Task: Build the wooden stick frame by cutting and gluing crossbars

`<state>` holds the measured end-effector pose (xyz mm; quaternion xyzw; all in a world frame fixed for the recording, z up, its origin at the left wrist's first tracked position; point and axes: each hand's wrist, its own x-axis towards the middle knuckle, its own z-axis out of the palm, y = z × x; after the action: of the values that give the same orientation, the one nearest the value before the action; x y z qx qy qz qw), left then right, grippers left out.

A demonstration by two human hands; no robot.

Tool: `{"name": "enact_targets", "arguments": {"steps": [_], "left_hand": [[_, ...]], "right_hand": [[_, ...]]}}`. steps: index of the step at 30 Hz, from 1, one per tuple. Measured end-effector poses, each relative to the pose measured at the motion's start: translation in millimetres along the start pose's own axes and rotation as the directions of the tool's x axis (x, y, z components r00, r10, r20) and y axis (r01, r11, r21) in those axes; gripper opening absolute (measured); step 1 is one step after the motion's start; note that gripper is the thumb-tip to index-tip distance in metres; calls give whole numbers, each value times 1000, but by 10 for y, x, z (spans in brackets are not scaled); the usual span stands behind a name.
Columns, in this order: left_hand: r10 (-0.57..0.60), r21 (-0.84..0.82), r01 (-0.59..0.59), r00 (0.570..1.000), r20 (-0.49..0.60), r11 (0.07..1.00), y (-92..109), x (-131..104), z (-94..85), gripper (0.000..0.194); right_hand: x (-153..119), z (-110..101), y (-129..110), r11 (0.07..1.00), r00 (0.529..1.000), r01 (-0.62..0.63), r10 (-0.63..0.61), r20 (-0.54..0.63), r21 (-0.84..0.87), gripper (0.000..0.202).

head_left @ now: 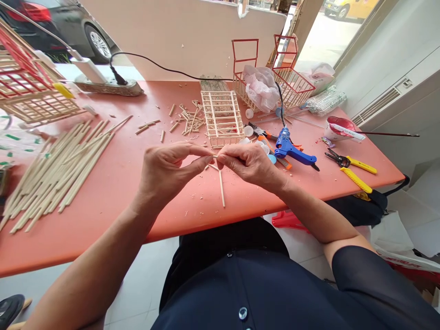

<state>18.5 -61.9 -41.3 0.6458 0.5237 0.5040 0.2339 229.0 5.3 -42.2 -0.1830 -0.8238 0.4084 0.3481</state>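
Observation:
A short piece of wooden stick (215,156) is pinched between my two hands above the middle of the table. My left hand (175,167) grips one end with thumb and forefinger. At the other end, my right hand (252,166) has its fingers curled round the piece. Just beneath my fingertips a thin stick (222,189) lies on the table, with another small stick near its top. Beyond my hands stands a small lattice frame of sticks (223,114).
Long sticks (62,169) are spread at the left of the table (137,215). A blue glue gun (292,151), yellow-handled pliers (357,172) and a cup (338,128) are at the right. Stick baskets (295,85), cut pieces (192,120) and a power strip (106,86) lie farther back.

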Motion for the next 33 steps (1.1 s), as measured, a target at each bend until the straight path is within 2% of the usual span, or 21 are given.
{"name": "enact_targets", "arguments": {"steps": [3, 6, 9, 14, 19, 23, 29, 33], "left_hand": [[-46, -89, 48, 999, 26, 995, -24, 11, 2, 13], [-102, -158, 109, 993, 52, 981, -38, 18, 1, 28], [-112, -157, 119, 992, 54, 980, -48, 15, 4, 37], [-34, -16, 34, 999, -17, 999, -41, 4, 26, 17], [-1, 38, 3, 998, -55, 999, 16, -12, 47, 5], [74, 115, -61, 991, -115, 992, 18, -29, 58, 6], [224, 178, -200, 966, -130, 964, 0, -41, 63, 11], [235, 201, -207, 964, -127, 957, 7, -45, 61, 10]], "right_hand": [[9, 7, 27, 999, 1000, -3, 4, -17, 39, 47], [25, -2, 57, 997, 999, -33, 35, -19, 76, 52], [36, -16, 74, 994, 996, -86, 86, 3, 73, 55], [31, -2, 78, 995, 995, -96, 96, -6, 39, 57], [13, 23, 63, 998, 997, -67, 67, -31, -4, 56], [1, 33, 51, 1000, 998, -22, 21, -55, -18, 53], [7, 48, 56, 999, 997, 24, -26, -70, -29, 48], [9, 66, 57, 998, 996, 46, -50, -76, -49, 47]]}}
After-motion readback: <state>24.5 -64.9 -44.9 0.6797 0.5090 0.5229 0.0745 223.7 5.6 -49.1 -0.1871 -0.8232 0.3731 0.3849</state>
